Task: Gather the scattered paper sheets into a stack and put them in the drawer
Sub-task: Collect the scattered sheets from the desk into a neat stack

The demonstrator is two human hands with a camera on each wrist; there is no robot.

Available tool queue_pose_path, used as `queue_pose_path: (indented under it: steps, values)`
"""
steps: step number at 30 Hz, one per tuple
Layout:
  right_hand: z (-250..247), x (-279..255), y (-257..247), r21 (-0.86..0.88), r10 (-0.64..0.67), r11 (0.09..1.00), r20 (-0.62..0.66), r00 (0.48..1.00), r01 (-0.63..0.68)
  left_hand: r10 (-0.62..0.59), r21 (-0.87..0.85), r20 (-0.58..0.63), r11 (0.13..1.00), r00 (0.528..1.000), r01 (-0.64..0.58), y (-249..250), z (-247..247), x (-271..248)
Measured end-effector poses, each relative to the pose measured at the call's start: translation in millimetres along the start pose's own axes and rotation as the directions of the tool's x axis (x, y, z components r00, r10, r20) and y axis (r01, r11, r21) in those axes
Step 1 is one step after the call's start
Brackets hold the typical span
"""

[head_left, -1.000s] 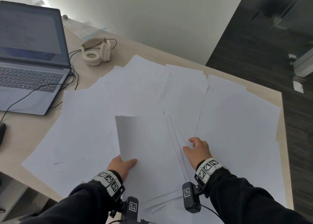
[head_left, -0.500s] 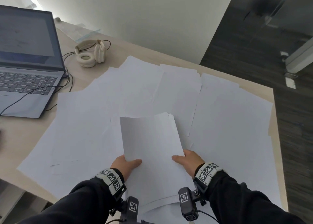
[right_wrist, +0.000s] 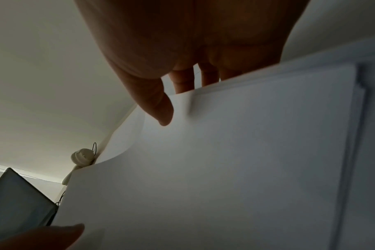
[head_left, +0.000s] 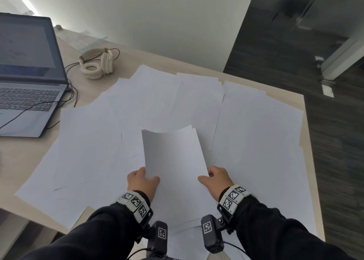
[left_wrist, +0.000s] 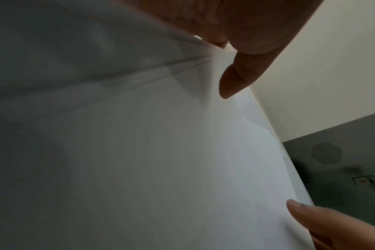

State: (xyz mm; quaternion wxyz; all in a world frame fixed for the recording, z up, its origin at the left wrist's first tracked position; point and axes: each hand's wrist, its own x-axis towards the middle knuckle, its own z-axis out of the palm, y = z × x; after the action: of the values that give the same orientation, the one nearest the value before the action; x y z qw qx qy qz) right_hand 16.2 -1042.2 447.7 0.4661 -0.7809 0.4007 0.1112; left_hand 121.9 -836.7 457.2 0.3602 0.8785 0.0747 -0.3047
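Both hands, your left hand (head_left: 142,183) and right hand (head_left: 216,179), pinch the small stack (head_left: 175,167) by its side edges to square it, above loose sheets (head_left: 256,133) right of the laptop (head_left: 27,76).

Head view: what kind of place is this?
Most likely an office or study workspace. An open laptop and headphones sit on a light wooden desk strewn with paper sheets, by a plain wall; both hands hold a small stack.
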Motion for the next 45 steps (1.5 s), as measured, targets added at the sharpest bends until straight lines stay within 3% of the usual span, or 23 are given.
queue_pose_path:
  steps: [9,14,18,25,29,34,41,45]
  values:
    - [-3.7,-10.5,4.3,0.031,0.056,0.998,0.102,0.993,-0.06,-0.063,-0.304,0.022,0.95,0.998,0.066,-4.6,-7.6,6.4]
    - [-3.9,-21.5,7.6,0.026,0.01,1.0,0.163,0.987,-0.015,-0.102,-0.378,0.213,0.909,0.972,0.178,-2.5,-6.7,12.4]
    - [-6.0,-27.4,9.6,0.067,-0.018,0.998,0.19,0.982,0.005,-0.08,-0.377,0.271,0.908,0.959,0.182,0.6,-5.7,10.3]
    - [-13.0,-35.6,22.1,0.064,0.003,0.998,0.151,0.989,-0.013,0.106,-0.163,0.246,0.984,0.963,-0.067,8.7,-20.2,-2.8]
    - [-25.2,-37.7,20.7,0.256,0.069,0.963,0.083,0.994,-0.088,0.23,-0.286,0.242,0.945,0.943,-0.157,24.8,-32.2,-12.7]
    - [-46.8,-40.5,0.2,0.585,-0.035,0.811,0.077,0.996,-0.017,0.353,-0.461,0.21,0.858,0.912,-0.227,53.0,-39.8,-21.1]
    - [-70.3,-43.2,-18.3,0.55,-0.175,0.807,-0.127,0.976,0.216,0.465,-0.606,0.144,0.739,0.873,-0.294,73.1,-50.0,-31.8]
    - [-66.7,-49.1,-7.5,0.534,-0.171,0.822,-0.103,0.98,0.199,0.504,-0.587,0.213,0.75,0.837,-0.303,58.5,-44.9,-37.8]
